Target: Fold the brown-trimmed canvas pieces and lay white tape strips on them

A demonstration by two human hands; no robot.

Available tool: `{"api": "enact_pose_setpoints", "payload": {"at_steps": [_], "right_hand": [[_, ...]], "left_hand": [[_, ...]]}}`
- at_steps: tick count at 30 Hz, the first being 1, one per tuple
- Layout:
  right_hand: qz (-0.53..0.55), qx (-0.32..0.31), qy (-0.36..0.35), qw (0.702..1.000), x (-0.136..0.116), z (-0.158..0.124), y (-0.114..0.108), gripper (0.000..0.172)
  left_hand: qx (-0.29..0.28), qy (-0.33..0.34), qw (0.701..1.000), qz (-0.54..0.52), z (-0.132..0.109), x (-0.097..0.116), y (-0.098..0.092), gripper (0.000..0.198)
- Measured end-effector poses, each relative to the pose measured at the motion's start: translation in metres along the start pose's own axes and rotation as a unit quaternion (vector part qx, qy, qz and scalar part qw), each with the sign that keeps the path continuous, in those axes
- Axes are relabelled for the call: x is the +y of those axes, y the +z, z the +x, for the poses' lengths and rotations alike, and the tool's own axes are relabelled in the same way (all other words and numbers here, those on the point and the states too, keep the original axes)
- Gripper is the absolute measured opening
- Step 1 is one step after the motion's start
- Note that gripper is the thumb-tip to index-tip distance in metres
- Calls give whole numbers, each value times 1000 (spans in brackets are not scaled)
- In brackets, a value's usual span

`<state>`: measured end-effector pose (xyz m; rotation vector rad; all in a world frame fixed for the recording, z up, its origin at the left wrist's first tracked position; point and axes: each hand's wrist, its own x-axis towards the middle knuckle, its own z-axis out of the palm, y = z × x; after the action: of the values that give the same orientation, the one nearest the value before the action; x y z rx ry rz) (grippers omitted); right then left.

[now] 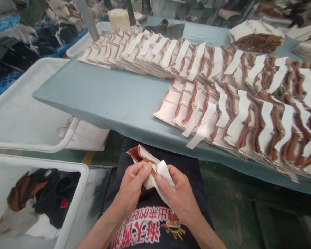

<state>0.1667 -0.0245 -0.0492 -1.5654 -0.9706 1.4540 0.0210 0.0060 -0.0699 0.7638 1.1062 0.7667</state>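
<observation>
Over my lap, a sewn fabric piece, off-white outside and brown inside, is held between both hands. My left hand pinches its near left edge, thumb on top. My right hand grips the right side, with a white strip sticking up beside its fingers. Part of the piece is hidden under my fingers. Below the hands lies a dark apron with printed lettering.
Rows of similar pieces with white strips cover much of the blue-grey table ahead. White bins stand at the left; the nearest holds dark and pale cloth. Another stack sits at the far right.
</observation>
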Motion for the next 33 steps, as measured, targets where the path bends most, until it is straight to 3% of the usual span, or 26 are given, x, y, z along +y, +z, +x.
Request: {"api": "enact_pose_setpoints", "payload": {"at_steps": [3,8,12,15,21,28,33], "right_hand": [[-22,-7,-4,1000,2,-2,-5,35],[-51,27,-37,998,7,-2,-8,27],[-42,40,-54,997,14,-1,-8,26],[-25,32,-65,997,21,-2,-12,25],[27,68,-82,994,12,4,-29,33],[31,15,-71,997,-2,5,-33,49],[48,18,-23,998,3,3,-28,38]], "left_hand": [[-17,27,999,36,0,2,-2,44],[-7,120,976,182,-1,19,-2,47],[-39,123,957,259,-3,29,-2,39],[-26,123,944,305,-5,32,1,32],[-18,155,944,292,-4,33,10,34],[-24,154,958,239,-1,30,14,32],[-33,148,963,222,0,30,17,32]]}}
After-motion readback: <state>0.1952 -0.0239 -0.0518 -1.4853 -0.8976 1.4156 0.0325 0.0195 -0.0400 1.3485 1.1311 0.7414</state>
